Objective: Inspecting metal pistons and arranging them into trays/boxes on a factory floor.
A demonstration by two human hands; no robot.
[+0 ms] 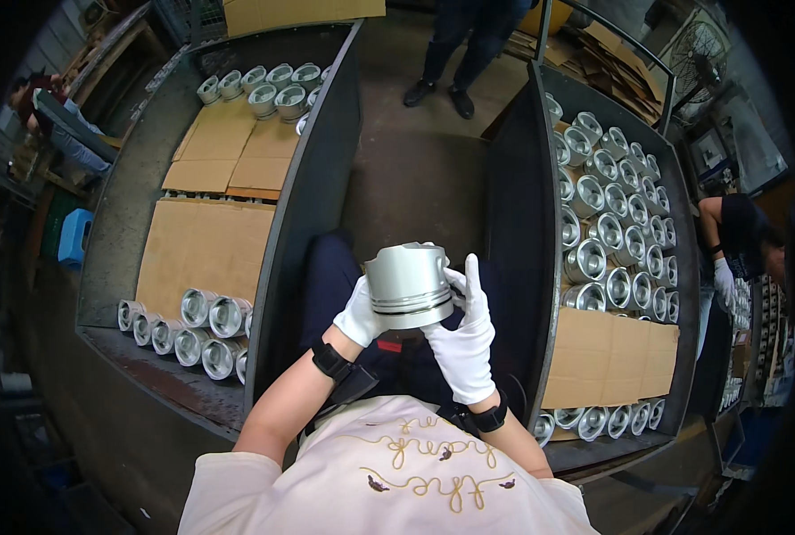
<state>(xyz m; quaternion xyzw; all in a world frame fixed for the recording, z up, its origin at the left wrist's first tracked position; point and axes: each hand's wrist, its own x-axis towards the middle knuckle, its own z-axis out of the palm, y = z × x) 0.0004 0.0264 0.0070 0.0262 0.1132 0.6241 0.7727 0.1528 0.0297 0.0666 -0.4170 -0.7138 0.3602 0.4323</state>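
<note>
Between my two white-gloved hands is a silver metal piston (409, 278), its ring grooves toward me at the lower end. My left hand (355, 316) grips its left side, the fingers mostly hidden behind it. At the lower right, my right hand (465, 337) supports it with the palm and thumb side, while one finger stands up off the surface. The piston is held above my lap, between two dark metal bins. Both wrists carry black bands.
The left bin (281, 205) holds pistons (203, 309) and cardboard sheets (205, 245). In the right bin (515, 223) stand rows of pistons (607, 230) beside a cardboard sheet (613, 358). A person's legs (469, 45) are ahead; another person (743, 234) works at the right.
</note>
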